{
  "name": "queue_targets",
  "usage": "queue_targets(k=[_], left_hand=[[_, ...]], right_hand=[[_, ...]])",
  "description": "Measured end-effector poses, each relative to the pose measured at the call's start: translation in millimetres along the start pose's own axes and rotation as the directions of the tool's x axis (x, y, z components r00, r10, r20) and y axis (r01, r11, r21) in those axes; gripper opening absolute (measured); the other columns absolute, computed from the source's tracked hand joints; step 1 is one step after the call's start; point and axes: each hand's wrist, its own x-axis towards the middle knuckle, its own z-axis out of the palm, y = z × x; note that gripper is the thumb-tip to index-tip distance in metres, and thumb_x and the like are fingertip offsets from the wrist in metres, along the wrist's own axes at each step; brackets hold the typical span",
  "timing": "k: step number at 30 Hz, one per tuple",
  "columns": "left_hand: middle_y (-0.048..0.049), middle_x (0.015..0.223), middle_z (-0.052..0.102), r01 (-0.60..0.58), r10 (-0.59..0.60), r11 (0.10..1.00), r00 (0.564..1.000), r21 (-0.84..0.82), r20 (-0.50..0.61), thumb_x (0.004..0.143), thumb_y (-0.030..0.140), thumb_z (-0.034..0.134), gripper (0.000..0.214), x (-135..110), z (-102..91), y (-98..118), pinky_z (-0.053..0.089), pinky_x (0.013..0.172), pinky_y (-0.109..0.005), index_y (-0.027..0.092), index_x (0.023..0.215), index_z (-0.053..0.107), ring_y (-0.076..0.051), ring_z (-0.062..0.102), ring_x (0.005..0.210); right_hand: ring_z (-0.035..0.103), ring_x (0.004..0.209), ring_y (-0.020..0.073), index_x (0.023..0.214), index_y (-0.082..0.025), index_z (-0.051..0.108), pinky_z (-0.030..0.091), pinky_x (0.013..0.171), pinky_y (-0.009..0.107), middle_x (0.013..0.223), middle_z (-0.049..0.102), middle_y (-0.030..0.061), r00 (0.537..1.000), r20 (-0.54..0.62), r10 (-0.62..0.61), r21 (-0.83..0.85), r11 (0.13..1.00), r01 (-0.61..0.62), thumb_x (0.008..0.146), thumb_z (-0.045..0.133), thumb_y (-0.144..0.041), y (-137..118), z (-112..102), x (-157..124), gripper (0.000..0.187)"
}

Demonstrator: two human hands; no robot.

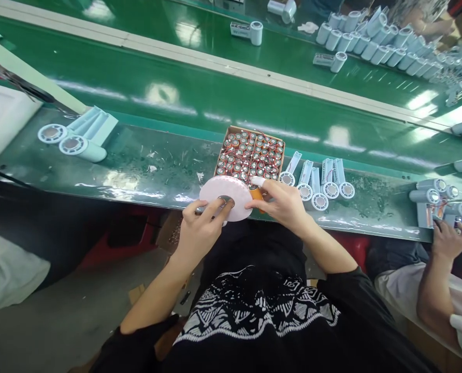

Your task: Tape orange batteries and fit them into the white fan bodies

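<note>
The cardboard box [284, 158] sits on the green counter [169, 168], packed with upright batteries [236, 149] with red and dark wires over their tops. Just on the wearer's side of the box is a white roll [210, 192], lifted at the counter's edge and overlapping the box's near side in this view. The left hand [202, 225], on the wearer's side of the box, has its grip closed on the roll, with fingertips at its middle hole. The right hand [283, 202], at the near right corner of the box, has its grip pinching an orange battery [256, 194] between thumb and forefinger; the thumb tip lies at the roll's edge. A white cover [258, 181] wraps the forefinger's tip, beside the box's near edge.

To the right of the box, five pale blue fans [319, 201] lie in a loose row, round ends toward the wearer. Well left of the box lie more fans [85, 147]. Beyond the box runs a green belt [200, 124], then a pale rail [270, 76]. Far right of the box, a co-worker's hand [450, 238] touches a cluster of grey-blue parts [429, 196].
</note>
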Motion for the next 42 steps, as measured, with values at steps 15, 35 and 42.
queue_targets(k=[15, 35, 42], left_hand=[[-0.0116, 0.114, 0.072, 0.069, -0.065, 0.997, 0.993, 0.038, -0.101, 0.098, 0.031, 0.068, 0.052, 13, 7.8, -1, 0.047, 0.098, -0.050, 0.030, 0.150, 0.063, -0.032, 0.047, 0.106], [-0.0124, 0.130, 0.073, 0.666, -0.637, 0.742, 0.736, -0.078, 0.228, 0.096, 0.055, 0.066, 0.048, 4, -8.1, -192, 0.047, 0.113, -0.051, 0.020, 0.128, 0.076, -0.035, 0.059, 0.125], [-0.0263, 0.155, 0.054, 0.666, -0.780, 0.585, 0.619, 0.462, 0.095, 0.105, 0.042, 0.047, 0.048, 62, -1.2, -282, 0.041, 0.112, -0.069, 0.010, 0.133, 0.070, -0.052, 0.038, 0.148]], right_hand=[[0.076, 0.108, 0.0285, 0.105, -0.022, 0.074, 0.066, 0.096, 0.045, 0.106, 0.080, 0.0078, 0.937, -0.034, 0.349, 0.646, 0.723, -0.246, 0.075, 0.092, -0.058, 3, 30, 9, 0.051], [0.077, 0.110, 0.0390, 0.123, -0.057, 0.074, 0.052, 0.104, 0.079, 0.106, 0.078, 0.0027, 0.582, -0.770, 0.262, 0.385, 0.918, 0.097, 0.070, 0.096, -0.036, 82, -63, -57, 0.061], [0.077, 0.104, 0.0299, 0.123, -0.042, 0.066, 0.044, 0.115, 0.078, 0.103, 0.077, -0.0042, 0.446, -0.842, 0.303, 0.400, 0.905, 0.142, 0.062, 0.100, -0.032, 85, -90, -64, 0.071]])
